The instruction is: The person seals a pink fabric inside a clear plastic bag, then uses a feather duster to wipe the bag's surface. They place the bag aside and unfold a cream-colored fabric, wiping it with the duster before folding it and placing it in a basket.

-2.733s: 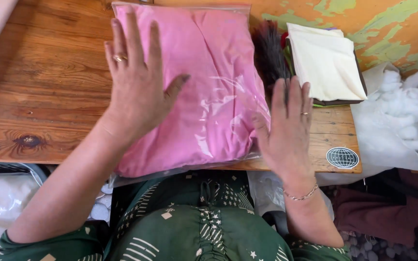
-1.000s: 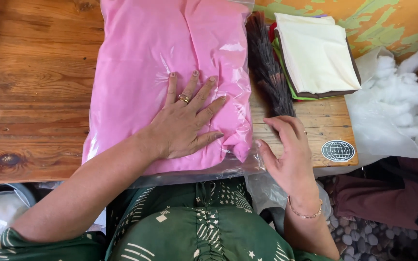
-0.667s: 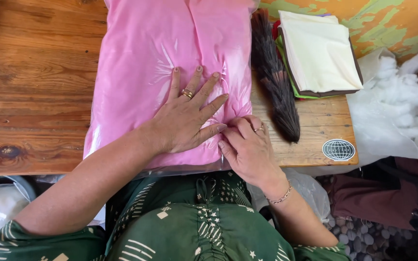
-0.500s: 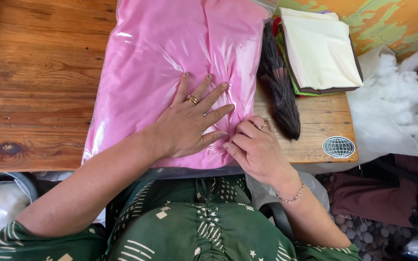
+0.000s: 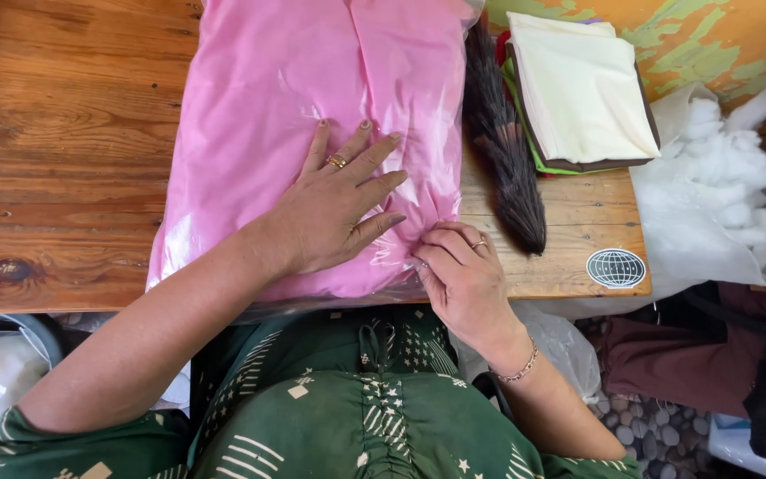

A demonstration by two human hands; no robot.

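1 view only — a head-worn camera looking steeply down from above the person's chest, close to the work. It faces the wooden table (image 5: pixel 64 133), whose near edge crosses the lower half of the frame. The person's lap fills the bottom — the floor shows at right.

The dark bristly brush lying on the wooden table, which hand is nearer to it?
Right. The right hand sits just beside the dark bristly brush, near its lower tip, while the left hand lies flat on the pink plastic-wrapped bundle, farther away.

Wood table (image 5: pixel 64 133), orange-green peeling wall (image 5: pixel 711 44), pebble floor (image 5: pixel 658 426).
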